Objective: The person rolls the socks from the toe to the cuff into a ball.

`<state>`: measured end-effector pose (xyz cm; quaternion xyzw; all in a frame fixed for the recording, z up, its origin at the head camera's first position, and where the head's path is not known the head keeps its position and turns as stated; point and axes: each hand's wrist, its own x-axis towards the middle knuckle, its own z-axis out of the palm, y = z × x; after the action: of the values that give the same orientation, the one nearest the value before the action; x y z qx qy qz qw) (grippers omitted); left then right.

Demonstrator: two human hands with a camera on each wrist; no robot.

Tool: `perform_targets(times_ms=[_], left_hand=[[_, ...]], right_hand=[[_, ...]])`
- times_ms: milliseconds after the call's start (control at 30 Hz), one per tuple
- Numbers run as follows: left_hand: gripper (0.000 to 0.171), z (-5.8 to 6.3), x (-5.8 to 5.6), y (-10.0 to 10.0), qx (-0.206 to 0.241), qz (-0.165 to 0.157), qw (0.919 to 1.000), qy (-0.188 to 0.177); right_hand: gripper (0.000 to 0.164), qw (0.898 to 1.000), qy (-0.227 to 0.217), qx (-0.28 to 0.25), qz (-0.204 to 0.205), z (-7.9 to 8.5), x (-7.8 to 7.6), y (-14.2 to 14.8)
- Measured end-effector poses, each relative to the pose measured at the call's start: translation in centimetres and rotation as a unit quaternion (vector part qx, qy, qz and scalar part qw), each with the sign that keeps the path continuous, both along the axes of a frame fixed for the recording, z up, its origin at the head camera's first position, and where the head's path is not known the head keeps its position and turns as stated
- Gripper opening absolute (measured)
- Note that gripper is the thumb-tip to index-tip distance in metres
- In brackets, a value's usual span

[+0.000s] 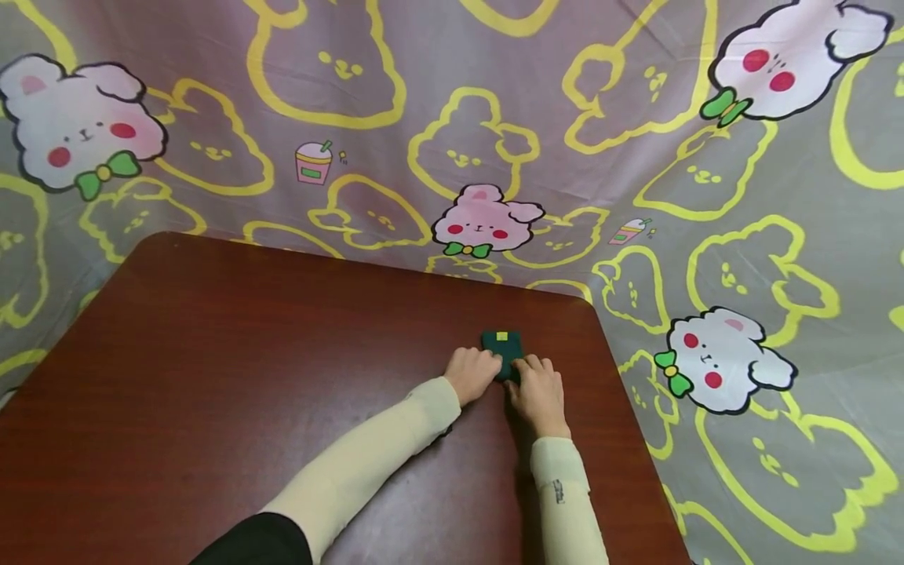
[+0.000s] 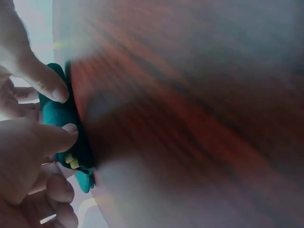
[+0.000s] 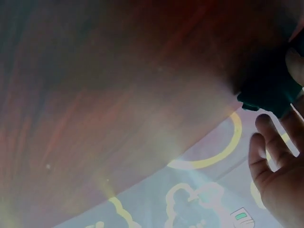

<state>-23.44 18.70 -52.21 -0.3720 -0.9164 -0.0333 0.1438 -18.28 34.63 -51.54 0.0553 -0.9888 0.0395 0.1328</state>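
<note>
A small dark green folded cloth [image 1: 504, 362] with a yellow patch near its far edge lies toward the right rear of the table. My left hand [image 1: 472, 376] pinches its left side, while my right hand [image 1: 542, 397] grips the near right corner. In the left wrist view, both thumbs press on the rounded near edge of the green cloth [image 2: 59, 111], with fingers curled behind it. The right wrist view shows the cloth [image 3: 268, 90] in shadow, held by the thumb and fingers of the right hand [image 3: 280, 173]; part of that hand is cut off by the frame.
The reddish-brown table [image 1: 233, 361] has rounded far corners, and its right edge runs just beyond my right hand. A grey curtain [image 1: 395, 149] printed with cartoon rabbits and yellow outlines hangs behind the table and along its right side.
</note>
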Motion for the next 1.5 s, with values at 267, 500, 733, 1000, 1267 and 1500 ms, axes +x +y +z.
perform_targets(times_ms=[267, 500, 733, 1000, 1267, 1500], left_hand=[[0.01, 0.5, -0.4, 0.0, 0.011, 0.005, 0.9977, -0.067], [0.018, 1.6, -0.8, -0.4, 0.031, 0.027, 0.9877, -0.151], [0.021, 1.8, -0.7, -0.4, 0.044, 0.057, 0.9704, -0.23], [0.028, 1.8, -1.1, -0.2, 0.042, 0.069, 0.9649, -0.25], [0.03, 1.6, -1.2, 0.2, 0.03, 0.086, 0.9567, -0.276], [0.029, 1.3, -1.3, 0.2, 0.03, 0.09, 0.9551, -0.281]], right_hand=[[0.028, 0.998, -0.06, -0.02, -0.015, 0.8, 0.1, -0.4], [0.027, 0.994, -0.099, -0.036, -0.016, 1.9, -0.6, -0.4], [0.029, 0.989, -0.133, -0.056, -0.031, 1.6, -1.0, 0.0], [0.027, 0.985, -0.151, -0.075, -0.04, 1.4, -1.1, 0.1], [0.022, 0.977, -0.187, -0.096, -0.042, 2.0, -1.3, -0.2], [0.023, 0.971, -0.212, -0.103, -0.049, 2.5, -1.7, -0.4]])
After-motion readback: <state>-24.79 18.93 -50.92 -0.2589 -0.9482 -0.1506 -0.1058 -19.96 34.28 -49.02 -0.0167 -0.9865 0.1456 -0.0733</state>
